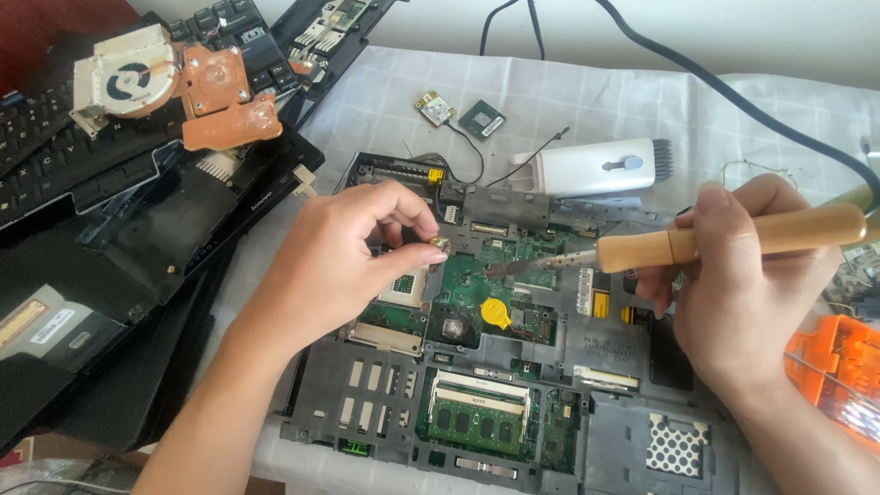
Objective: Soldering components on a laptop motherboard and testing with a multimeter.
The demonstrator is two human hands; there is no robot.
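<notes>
two hands work over a laptop board (477, 367) at the surface's near edge. left hand (353, 252) pinches a small metal part (439, 245) above the board. right hand (742, 284) clenches a wooden-handled soldering iron (724, 240), tip on the board beside a yellow disc (496, 313).

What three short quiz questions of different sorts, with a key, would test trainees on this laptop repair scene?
1. True or false: the right hand holds a wooden-handled soldering iron.
2. What colour is the round disc on the laptop motherboard?
3. Which lies beyond the board on the cloth: A) white brush tool, B) hammer, C) mug?

Key: 1 true; 2 yellow; 3 A. The left hand pinches a small metal part above the board.
</notes>
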